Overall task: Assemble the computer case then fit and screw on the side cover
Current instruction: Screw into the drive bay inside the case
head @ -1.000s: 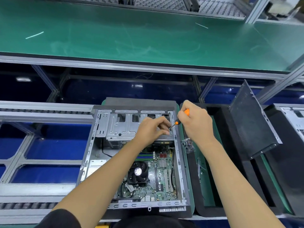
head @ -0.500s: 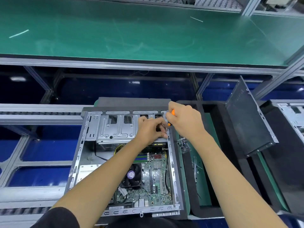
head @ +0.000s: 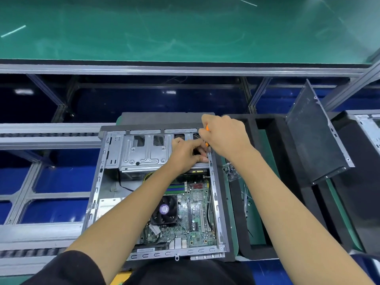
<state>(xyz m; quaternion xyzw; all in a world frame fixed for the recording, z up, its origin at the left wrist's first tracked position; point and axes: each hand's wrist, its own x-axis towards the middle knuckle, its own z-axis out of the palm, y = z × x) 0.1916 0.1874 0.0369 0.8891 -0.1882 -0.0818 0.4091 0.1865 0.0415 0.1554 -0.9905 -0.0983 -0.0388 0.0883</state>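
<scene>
An open computer case (head: pixel 96 182) lies flat in front of me with its motherboard (head: pixel 197 219) and black fan (head: pixel 164 210) exposed. A silver drive cage (head: pixel 144 153) fills the case's far end. My right hand (head: pixel 226 138) grips an orange-handled screwdriver (head: pixel 206 128) at the cage's right end, beside the case's right rail. My left hand (head: pixel 187 153) sits just left of it, fingers curled around the screwdriver's tip area on the cage; what the fingers pinch is hidden. The dark grey side cover (head: pixel 314 136) leans upright at the right.
A black foam tray (head: pixel 273 182) sits right of the case, with a small bag of screws (head: pixel 231 171) and clear plastic bits on its green floor. Another case (head: pixel 368 124) is at the far right. A green conveyor belt (head: pixel 185 27) runs across the back.
My right hand with the screwdriver moved left to the cage's right corner and closer to my left hand. The screwdriver handle is now mostly covered by my right hand.
</scene>
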